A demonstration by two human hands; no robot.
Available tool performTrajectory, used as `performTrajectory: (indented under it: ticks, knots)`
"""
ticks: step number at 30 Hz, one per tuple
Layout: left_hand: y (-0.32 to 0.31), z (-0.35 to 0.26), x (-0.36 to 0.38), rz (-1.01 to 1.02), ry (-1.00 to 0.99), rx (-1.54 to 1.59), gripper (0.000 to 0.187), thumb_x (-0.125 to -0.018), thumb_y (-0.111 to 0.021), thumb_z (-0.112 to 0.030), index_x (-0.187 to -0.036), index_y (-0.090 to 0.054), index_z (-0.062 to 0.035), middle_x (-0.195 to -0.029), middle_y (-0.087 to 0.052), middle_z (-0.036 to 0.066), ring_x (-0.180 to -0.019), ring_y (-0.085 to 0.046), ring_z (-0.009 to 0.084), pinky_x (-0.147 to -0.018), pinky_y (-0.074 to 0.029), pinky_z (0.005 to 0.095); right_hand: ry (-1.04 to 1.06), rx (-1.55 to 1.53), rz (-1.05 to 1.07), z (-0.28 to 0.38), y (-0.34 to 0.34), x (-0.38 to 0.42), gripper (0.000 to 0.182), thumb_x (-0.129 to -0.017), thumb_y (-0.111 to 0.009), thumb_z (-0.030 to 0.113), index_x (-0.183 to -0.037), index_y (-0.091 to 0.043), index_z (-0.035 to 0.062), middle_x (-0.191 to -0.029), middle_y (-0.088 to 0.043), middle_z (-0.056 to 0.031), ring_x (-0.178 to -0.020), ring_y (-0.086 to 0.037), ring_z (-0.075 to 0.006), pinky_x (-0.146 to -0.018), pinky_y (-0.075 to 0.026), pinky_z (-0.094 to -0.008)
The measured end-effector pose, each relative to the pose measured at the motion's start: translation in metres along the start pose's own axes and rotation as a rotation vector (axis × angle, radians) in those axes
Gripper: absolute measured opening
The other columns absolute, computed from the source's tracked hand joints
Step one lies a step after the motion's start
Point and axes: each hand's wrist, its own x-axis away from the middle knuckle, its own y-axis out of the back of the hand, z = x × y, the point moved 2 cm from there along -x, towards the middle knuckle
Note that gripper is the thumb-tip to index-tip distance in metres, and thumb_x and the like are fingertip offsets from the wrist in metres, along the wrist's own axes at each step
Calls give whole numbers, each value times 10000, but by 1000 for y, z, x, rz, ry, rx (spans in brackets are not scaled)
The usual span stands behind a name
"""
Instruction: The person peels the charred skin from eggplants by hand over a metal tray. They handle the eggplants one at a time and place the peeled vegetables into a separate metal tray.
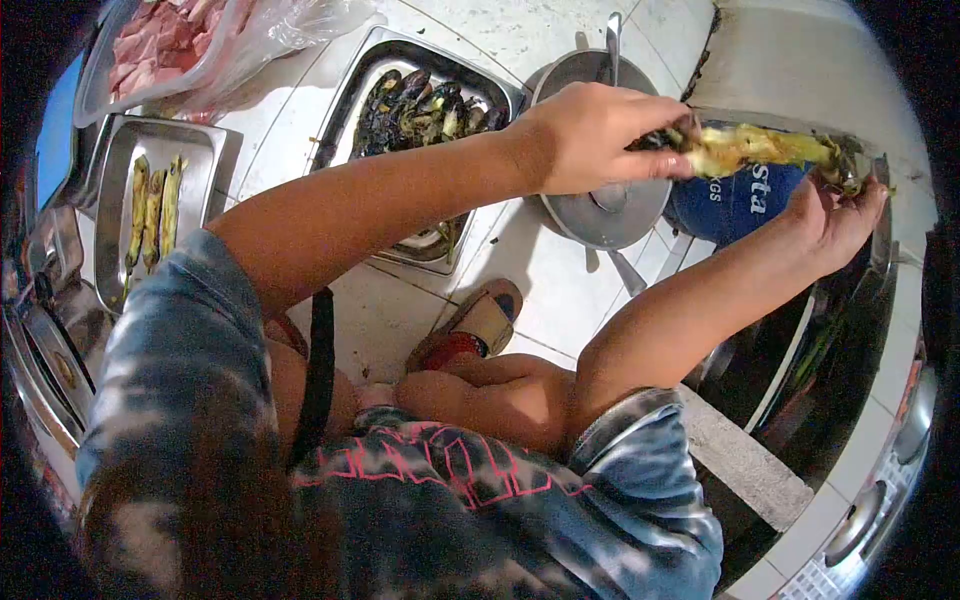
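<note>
A charred, partly peeled eggplant (760,150) is stretched between my two hands, its yellowish flesh showing with dark bits of skin on it. My left hand (610,135) is closed on one end, thumb and fingers pinching it near some blackened skin. At the other end, by the stem, the fingers of my right hand (840,220) are wrapped round it. Below my left wrist, a metal tray (380,45) holds several blackened eggplants (425,110); my forearm hides part of it. Several peeled eggplants (155,210) lie in a smaller metal tray (215,150) at the left.
Beneath my left hand stands a grey pot (600,230) with a metal handle sticking up. A blue container (720,205) with white lettering is behind the eggplant. Raw meat (165,45) fills a clear tub at upper left. A concrete block (750,465) lies at lower right.
</note>
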Motion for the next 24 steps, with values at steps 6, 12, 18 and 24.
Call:
performTrajectory:
  ticks: [6, 12, 18, 24]
  knots:
    - [-5, 10, -1, 5, 276, 120, 239, -834, -430, -173, -1023, -457, -30, -787, -578, 62, -643, -587, 100, -583, -457, 218, 6, 32, 124, 6, -5, 3, 127, -782, -491, 168, -837, -510, 55, -777, -541, -73, -661, -530, -195, -575, -471, -331]
    - [-6, 16, 2, 41, 386, 193, 219, -847, -362, -133, -1008, -456, -19, -769, -567, 70, -631, -573, 94, -575, -461, 220, 53, 92, 91, 6, -11, 12, 128, -787, -477, 154, -858, -499, 50, -767, -537, -64, -660, -526, -192, -581, -473, -331]
    - [-13, 22, 4, 72, 514, 481, 221, -847, -295, -84, -1007, -412, 14, -787, -539, 95, -613, -558, 109, -578, -483, 233, 120, 115, 12, 6, -17, 17, 135, -781, -486, 166, -865, -494, 60, -779, -535, -67, -665, -525, -195, -584, -470, -337]
    - [-17, 29, 7, 61, 529, 386, 171, -806, -306, -84, -868, -418, 29, -639, -544, 145, -574, -590, 195, -516, -472, 298, 74, 118, 111, 13, -17, 11, 151, -774, -495, 183, -875, -478, 72, -782, -521, -72, -660, -517, -201, -582, -465, -343]
